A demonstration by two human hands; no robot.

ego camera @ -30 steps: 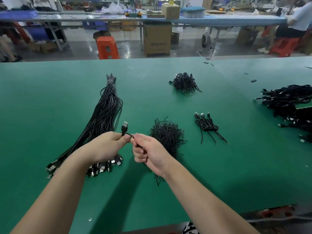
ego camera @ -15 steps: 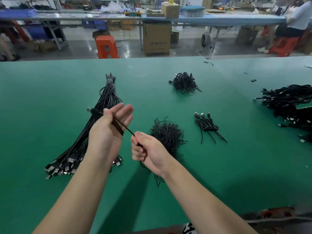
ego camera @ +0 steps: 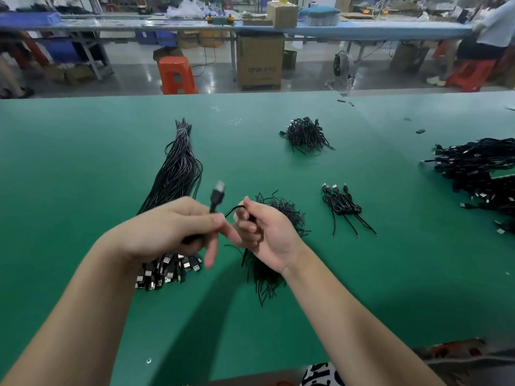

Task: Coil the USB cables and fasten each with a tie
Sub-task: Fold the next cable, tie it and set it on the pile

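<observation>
**One cable held between both hands**

At frame centre we see the left hand gripping a black USB cable, its plug sticking up blurred. The right hand pinches the same cable. Below them, on the green table, lies the uncoiled cable bundle.

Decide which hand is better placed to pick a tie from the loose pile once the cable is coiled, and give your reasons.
Probably the right hand: it hangs directly over the tie pile, while the left hand grips the cable beside the uncoiled bundle.
</observation>
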